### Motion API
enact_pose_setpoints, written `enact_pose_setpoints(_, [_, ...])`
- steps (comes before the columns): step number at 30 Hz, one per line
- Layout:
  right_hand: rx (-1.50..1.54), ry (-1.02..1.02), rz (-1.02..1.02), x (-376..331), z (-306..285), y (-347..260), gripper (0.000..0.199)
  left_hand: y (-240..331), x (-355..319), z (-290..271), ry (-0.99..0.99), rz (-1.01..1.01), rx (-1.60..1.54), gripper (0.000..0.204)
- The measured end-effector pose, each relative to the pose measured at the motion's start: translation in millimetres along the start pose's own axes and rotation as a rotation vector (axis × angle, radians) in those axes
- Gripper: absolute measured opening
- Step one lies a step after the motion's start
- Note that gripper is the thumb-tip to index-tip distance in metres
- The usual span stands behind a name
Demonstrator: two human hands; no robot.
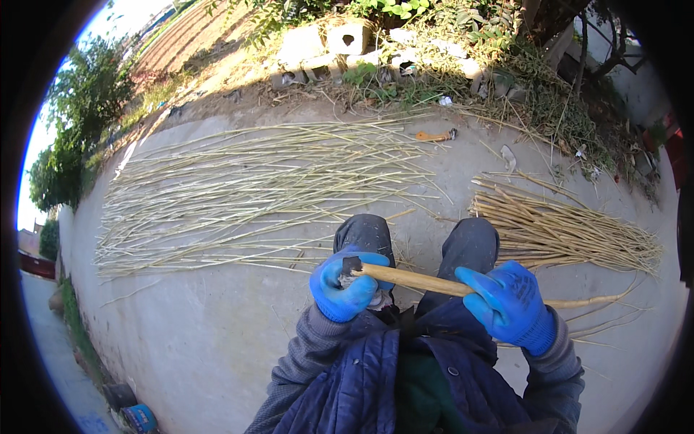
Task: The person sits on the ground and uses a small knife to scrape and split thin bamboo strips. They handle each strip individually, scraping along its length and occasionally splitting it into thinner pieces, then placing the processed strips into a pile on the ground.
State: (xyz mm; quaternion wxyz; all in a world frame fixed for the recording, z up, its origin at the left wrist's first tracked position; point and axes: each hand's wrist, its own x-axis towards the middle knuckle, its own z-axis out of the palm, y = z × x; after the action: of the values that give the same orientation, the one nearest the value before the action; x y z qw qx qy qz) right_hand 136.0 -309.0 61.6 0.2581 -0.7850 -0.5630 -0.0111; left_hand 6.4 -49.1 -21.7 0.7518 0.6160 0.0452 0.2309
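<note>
Low in the frame's centre, I see my left hand (pixel 345 283) and right hand (pixel 508 304), blue-gloved, fingers clamped around a stick (pixel 416 279) across my knees; cut stalks (pixel 253 189) spread upper left.

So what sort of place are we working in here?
Probably an outdoor rural work yard: a bare concrete slab spread with peeled sticks, a field beyond, and rubble blocks among weeds at its edge.

Blue gloves on both hands (pixel 347 283), grey knit sleeves, navy quilted jacket, perhaps grey trousers.
</note>
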Motion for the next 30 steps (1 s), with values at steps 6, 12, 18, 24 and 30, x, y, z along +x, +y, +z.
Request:
enact_pose_setpoints(6, [0.075, -0.067, 0.015, 7, -9, -1, 0.043, 4, 0, 1, -0.007, 0.160, 0.090, 0.031])
enact_pose_setpoints(12, [0.035, -0.063, 0.005, 14, -22, -10, 0.041, 14, -6, 27, 0.126, -0.056, -0.022, 0.063])
enact_pose_setpoints(18, [0.040, -0.006, -0.027, 19, -19, -14, 0.040, 3, -9, 40, 0.189, 0.072, 0.040, 0.066])
enact_pose_setpoints(24, [0.029, 0.018, -0.026, 18, -12, -15, 0.039, 11, -4, 33, 0.208, -0.011, 0.106, 0.065])
enact_pose_setpoints(30, [-0.022, 0.052, -0.030, 24, -6, -18, 0.039, 20, 5, 26, 0.066, -0.048, 0.112, 0.064])
